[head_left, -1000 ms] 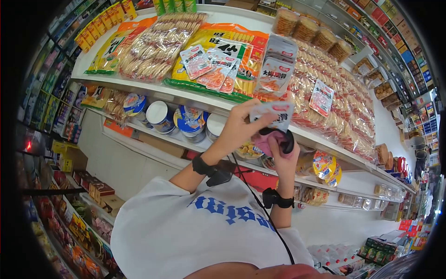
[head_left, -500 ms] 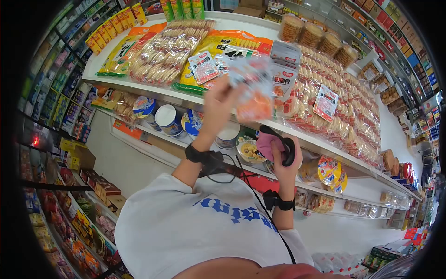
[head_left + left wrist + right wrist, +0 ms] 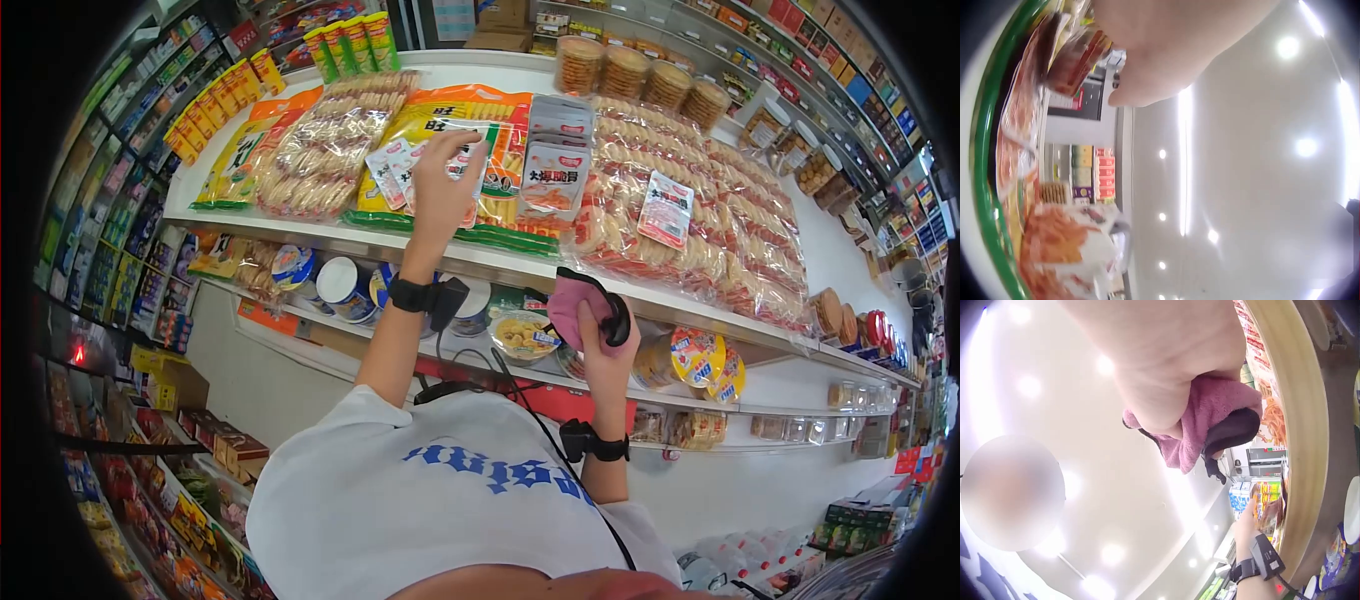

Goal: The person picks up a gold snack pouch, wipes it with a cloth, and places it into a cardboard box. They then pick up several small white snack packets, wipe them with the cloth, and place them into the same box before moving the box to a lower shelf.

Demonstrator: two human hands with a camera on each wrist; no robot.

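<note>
My left hand (image 3: 440, 190) is over several flat white-and-orange snack packets (image 3: 388, 178) on a yellow snack bag (image 3: 420, 115). In the head view its thumb and fingers stand apart, curved. A brown-red packet (image 3: 1079, 62) tilts close under the fingers in the left wrist view, and the thumb (image 3: 1132, 94) is clear of it. My right hand (image 3: 602, 350) grips a pink terry cloth (image 3: 1200, 415) with black trim (image 3: 1232, 432), in front of the shelf edge. The thumb presses on the cloth in the head view.
Right of the yellow bag stands a box of grey-white packets (image 3: 556, 165). A single packet (image 3: 667, 208) lies on bagged round crackers (image 3: 735, 220). Cracker jars (image 3: 630, 72) stand behind. Below the shelf edge (image 3: 480, 255) are instant noodle tubs (image 3: 345, 285). A black cable hangs over the shirt.
My left hand has carried a packet from beside the cloth leftward and forward to the packets on the yellow bag. The right hand keeps hold of the cloth near the shelf edge.
</note>
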